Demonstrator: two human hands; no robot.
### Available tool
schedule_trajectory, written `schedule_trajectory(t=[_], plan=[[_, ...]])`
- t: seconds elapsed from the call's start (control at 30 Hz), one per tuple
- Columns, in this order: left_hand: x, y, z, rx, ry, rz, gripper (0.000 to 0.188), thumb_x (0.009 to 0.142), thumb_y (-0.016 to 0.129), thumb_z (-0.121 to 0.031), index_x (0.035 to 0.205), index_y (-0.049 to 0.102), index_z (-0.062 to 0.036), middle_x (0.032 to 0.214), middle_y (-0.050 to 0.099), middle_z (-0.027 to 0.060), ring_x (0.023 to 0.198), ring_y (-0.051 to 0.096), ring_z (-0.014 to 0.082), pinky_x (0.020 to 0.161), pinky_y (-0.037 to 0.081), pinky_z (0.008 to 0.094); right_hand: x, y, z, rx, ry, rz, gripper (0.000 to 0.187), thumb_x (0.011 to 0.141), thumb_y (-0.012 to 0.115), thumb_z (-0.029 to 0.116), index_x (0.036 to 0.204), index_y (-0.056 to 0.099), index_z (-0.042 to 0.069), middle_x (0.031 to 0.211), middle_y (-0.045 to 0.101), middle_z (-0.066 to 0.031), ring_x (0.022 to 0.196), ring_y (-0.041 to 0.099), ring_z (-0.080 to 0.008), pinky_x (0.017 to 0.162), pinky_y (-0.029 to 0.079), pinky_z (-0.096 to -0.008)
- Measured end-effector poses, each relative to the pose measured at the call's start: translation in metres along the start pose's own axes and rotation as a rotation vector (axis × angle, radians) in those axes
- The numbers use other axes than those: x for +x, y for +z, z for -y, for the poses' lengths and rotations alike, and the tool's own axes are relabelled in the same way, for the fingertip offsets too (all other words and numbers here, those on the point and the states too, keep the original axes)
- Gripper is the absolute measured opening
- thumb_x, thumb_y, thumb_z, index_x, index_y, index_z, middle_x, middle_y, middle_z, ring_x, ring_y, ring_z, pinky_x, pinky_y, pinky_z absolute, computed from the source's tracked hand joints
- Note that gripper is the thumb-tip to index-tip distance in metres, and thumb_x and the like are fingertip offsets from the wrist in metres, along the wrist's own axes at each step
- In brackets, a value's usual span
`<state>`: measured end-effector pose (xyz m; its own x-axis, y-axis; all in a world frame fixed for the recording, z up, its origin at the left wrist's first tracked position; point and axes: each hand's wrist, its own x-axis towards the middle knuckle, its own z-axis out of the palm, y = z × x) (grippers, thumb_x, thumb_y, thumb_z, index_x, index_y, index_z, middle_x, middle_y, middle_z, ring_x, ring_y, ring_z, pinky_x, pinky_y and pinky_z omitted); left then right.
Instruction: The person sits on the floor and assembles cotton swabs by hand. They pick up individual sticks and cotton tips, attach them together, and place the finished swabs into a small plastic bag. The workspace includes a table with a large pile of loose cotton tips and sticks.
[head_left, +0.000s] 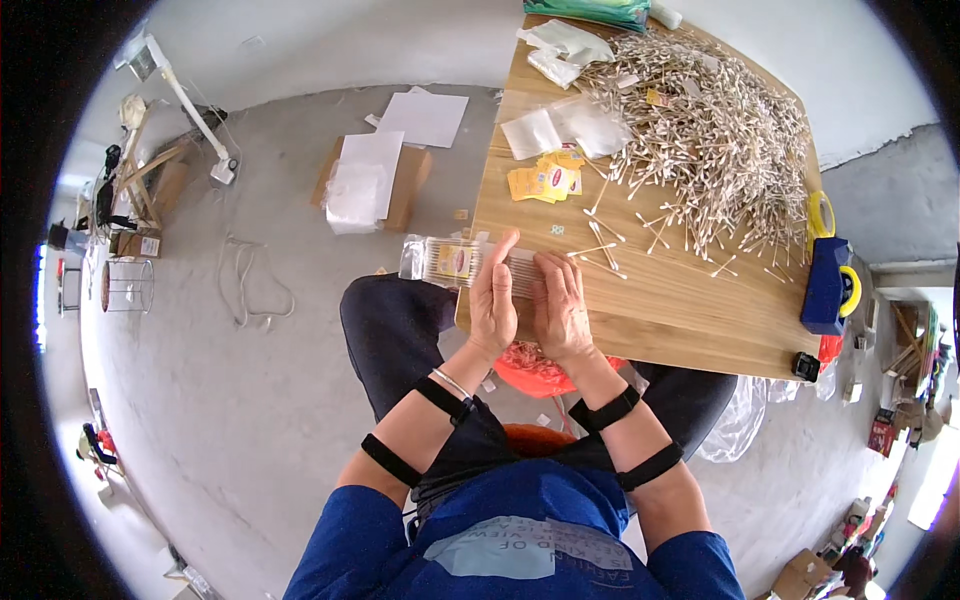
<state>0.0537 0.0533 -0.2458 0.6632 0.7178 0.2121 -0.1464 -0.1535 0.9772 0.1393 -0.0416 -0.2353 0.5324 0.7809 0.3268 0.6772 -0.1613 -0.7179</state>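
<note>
Cardboard box lies flat on the concrete floor at the left, with white sheets and a crumpled clear bag on top. Nearer the person, a clear packet of cotton swabs with a yellow label juts over the left edge of the wooden table. The left hand rests on the packet's inner end, fingers straight and held together, palm turned toward the other hand. Just beside it, the right hand lies flat with fingers extended, pressing on the same row of swabs; neither hand is curled into a grip. Loose swabs lie scattered just beyond the fingertips. Yellow labels and empty clear bags sit farther back. A large heap of cotton swabs covers the far right of the table. A blue tape dispenser stands at the right edge.
</note>
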Motion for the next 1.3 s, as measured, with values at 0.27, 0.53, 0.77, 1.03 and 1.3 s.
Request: schedule_trajectory(t=[0.27, 0.53, 0.77, 1.03, 1.3], plan=[[-0.001, -0.001, -0.001, 0.018, -0.044, -0.014, 0.057, 0.105, 0.029, -0.040, 0.135, 0.047, 0.0055, 0.136, 0.051, 0.0172, 0.129, 0.045, 0.0249, 0.110, 0.032, 0.0348, 0.002, 0.005, 0.009, 0.363, 0.245, -0.150, 0.034, 0.099, 0.036, 0.003, 0.131, 0.042, -0.005, 0.137, 0.046, -0.0251, 0.131, 0.042, -0.0389, 0.110, 0.031, -0.0421], [-0.002, 0.001, 0.000, 0.006, -0.071, -0.011, 0.056, 0.105, 0.029, -0.039, 0.134, 0.047, 0.0058, 0.135, 0.051, 0.0178, 0.127, 0.046, 0.0246, 0.109, 0.033, 0.0345, 0.002, 0.007, 0.006, 0.416, 0.261, -0.160, 0.033, 0.102, 0.035, 0.007, 0.132, 0.044, -0.004, 0.136, 0.048, -0.0222, 0.132, 0.042, -0.0336, 0.110, 0.031, -0.0390], [-0.005, 0.006, 0.011, -0.146, -0.081, -0.128, 0.051, 0.105, 0.034, -0.035, 0.129, 0.052, 0.0050, 0.128, 0.058, 0.0143, 0.121, 0.051, 0.0213, 0.104, 0.036, 0.0310, -0.015, -0.027, -0.005, -0.016, 0.034, -0.062, 0.077, 0.071, 0.071, 0.000, 0.140, 0.035, 0.000, 0.140, 0.042, -0.0225, 0.130, 0.039, -0.0403, 0.111, 0.031, -0.0451], [-0.002, 0.005, 0.014, -0.121, -0.024, -0.111, 0.051, 0.105, 0.032, -0.035, 0.129, 0.053, 0.0052, 0.128, 0.058, 0.0151, 0.122, 0.052, 0.0221, 0.105, 0.036, 0.0322, -0.013, -0.015, -0.008, -0.117, 0.070, 0.045, 0.076, 0.074, 0.070, 0.002, 0.140, 0.031, -0.004, 0.144, 0.036, -0.0224, 0.136, 0.031, -0.0416, 0.112, 0.029, -0.0490], [-0.002, -0.002, 0.013, -0.086, -0.074, -0.039, 0.054, 0.105, 0.030, -0.037, 0.132, 0.046, 0.0070, 0.136, 0.050, 0.0185, 0.129, 0.045, 0.0252, 0.111, 0.031, 0.0352, -0.022, -0.007, 0.005, -0.490, 0.015, 0.311, 0.077, 0.092, 0.052, 0.041, 0.145, 0.024, -0.008, 0.154, 0.019, -0.0266, 0.145, 0.016, -0.0383, 0.118, 0.014, -0.0468]])
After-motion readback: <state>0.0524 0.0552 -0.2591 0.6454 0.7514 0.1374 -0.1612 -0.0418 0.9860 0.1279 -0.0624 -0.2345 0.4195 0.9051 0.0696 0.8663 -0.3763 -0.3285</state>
